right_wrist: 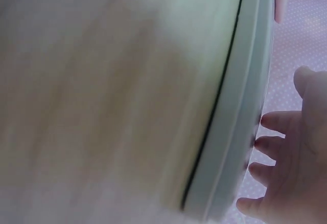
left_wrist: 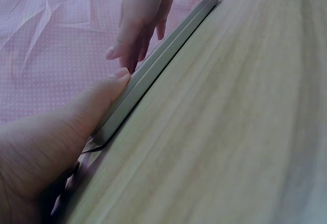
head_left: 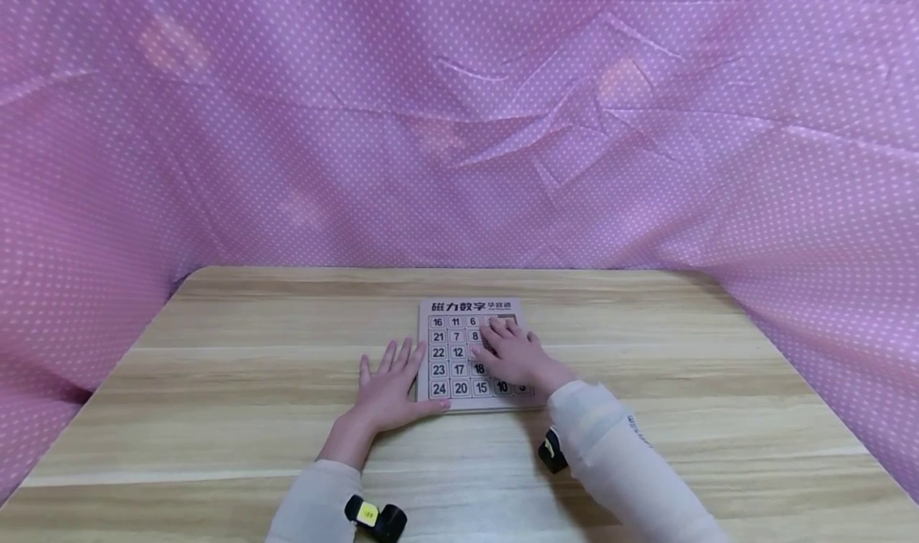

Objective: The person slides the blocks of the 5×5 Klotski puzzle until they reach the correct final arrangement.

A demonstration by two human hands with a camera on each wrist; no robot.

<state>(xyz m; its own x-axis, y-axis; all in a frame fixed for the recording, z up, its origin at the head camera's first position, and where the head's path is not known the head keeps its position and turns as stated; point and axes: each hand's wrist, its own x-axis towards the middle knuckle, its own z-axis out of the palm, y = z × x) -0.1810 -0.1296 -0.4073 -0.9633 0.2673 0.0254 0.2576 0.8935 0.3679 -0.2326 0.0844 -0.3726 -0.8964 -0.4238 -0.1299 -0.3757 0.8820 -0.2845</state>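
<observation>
A flat number sliding puzzle (head_left: 459, 403) lies on the table, its numbered tiles in rows under a printed title. My left hand (head_left: 388, 398) rests at its left side, fingers spread along the left edge and thumb on the near-left corner. In the left wrist view the thumb (left_wrist: 104, 93) lies over the puzzle's rim (left_wrist: 153, 70). Over the upper right tiles is my right hand (head_left: 513, 356), its fingertips down at the tile face; it hides several tiles and part of a dark gap in the top right corner. The right wrist view shows its fingers (right_wrist: 273, 147) spread, tips at the puzzle's surface.
The wood-grain table (head_left: 237, 383) stretches out around the puzzle on all sides. A pink dotted cloth (head_left: 459, 144) hangs behind it and down both sides. Black wrist cameras (head_left: 376, 517) sit on both sleeved forearms.
</observation>
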